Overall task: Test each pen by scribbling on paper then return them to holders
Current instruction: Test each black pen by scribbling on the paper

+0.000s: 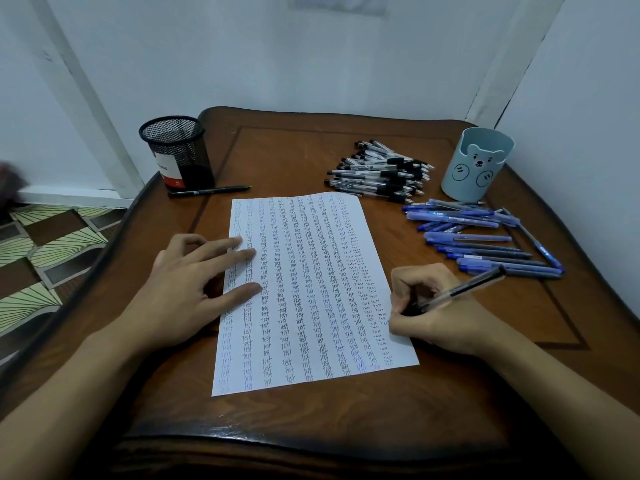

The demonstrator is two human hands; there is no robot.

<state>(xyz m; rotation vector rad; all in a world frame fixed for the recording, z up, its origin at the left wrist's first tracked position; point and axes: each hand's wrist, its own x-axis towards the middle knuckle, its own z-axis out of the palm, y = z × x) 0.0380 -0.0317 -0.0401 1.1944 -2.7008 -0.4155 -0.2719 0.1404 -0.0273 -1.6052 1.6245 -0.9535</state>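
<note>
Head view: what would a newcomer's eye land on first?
The paper, mid-table, is packed with columns of the word "test". The right hand grips a pen at its right edge, while the left hand presses its left edge flat. At the back right, black pens and blue pens lie in piles beside a bear holder; a mesh holder stands back left.

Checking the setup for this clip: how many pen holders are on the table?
2. A black mesh holder stands back left; a light blue bear holder stands back right. No others show.
</note>
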